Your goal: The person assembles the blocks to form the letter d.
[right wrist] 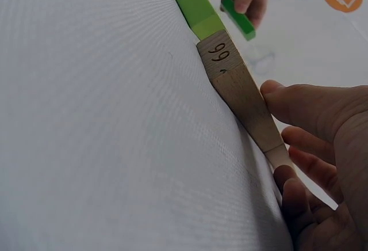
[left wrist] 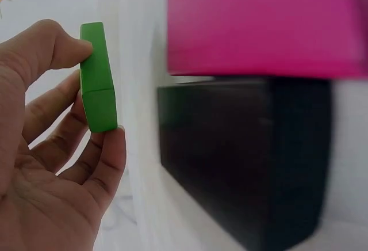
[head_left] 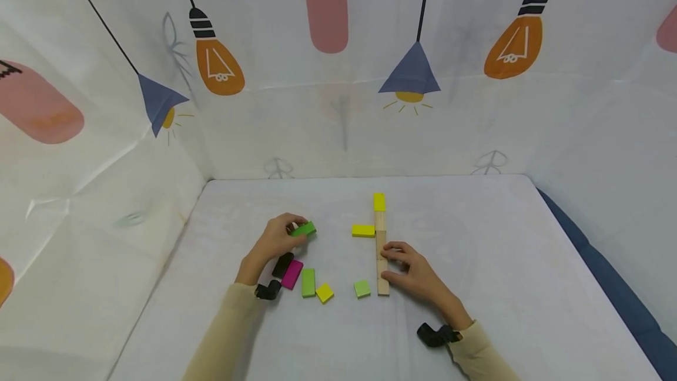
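On the counter (head_left: 502, 251), the row of wooden domino blocks (head_left: 383, 284) could be skewed by sideways pressure from the right hand (head_left: 416, 275), whose relaxed, parted fingers are rested against its three-o'clock side. A green block (head_left: 305, 229) is pinched by the left hand (head_left: 275, 240) at ten o'clock, and could be dropped if the hold is loosened. At seven o'clock from it, the black block (head_left: 283, 264) could be knocked by a low wrist.
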The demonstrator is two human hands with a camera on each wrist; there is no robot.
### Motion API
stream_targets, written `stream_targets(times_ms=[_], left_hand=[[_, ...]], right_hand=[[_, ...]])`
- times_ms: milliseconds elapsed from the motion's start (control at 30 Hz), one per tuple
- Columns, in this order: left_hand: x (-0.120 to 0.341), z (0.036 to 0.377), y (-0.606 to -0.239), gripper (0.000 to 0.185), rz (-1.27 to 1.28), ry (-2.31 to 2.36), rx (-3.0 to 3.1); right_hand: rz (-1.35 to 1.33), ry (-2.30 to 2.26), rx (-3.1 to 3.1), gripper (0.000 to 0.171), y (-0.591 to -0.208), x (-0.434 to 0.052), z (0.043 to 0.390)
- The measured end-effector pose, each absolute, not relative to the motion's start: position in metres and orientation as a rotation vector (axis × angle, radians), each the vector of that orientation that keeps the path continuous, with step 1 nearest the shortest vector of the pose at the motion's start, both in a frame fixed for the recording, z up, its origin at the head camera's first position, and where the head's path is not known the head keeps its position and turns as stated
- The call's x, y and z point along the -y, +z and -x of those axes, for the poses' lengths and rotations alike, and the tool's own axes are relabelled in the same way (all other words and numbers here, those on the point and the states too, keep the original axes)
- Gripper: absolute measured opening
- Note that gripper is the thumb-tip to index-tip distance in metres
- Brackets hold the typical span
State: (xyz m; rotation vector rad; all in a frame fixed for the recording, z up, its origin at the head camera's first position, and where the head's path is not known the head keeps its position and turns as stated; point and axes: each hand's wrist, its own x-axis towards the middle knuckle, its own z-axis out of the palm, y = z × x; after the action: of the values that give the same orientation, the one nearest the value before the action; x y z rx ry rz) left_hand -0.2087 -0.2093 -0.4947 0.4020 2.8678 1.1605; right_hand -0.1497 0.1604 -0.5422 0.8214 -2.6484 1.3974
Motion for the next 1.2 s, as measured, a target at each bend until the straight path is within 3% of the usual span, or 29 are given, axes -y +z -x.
stream_targets(times_ms=[667,1200], left_hand=[[0.181,0.23,-0.487,0.033,-0.686,1.11,-2.853],[0.157,0.231,-0.487,0.034,-0.693,0.984,-2.813]], right_hand=[[-0.842,1.406,2.649,0.049,-0.539,-0.159,0.15],[-0.848,1.388,2.65,0.049,-0.539,-0.158,0.15]])
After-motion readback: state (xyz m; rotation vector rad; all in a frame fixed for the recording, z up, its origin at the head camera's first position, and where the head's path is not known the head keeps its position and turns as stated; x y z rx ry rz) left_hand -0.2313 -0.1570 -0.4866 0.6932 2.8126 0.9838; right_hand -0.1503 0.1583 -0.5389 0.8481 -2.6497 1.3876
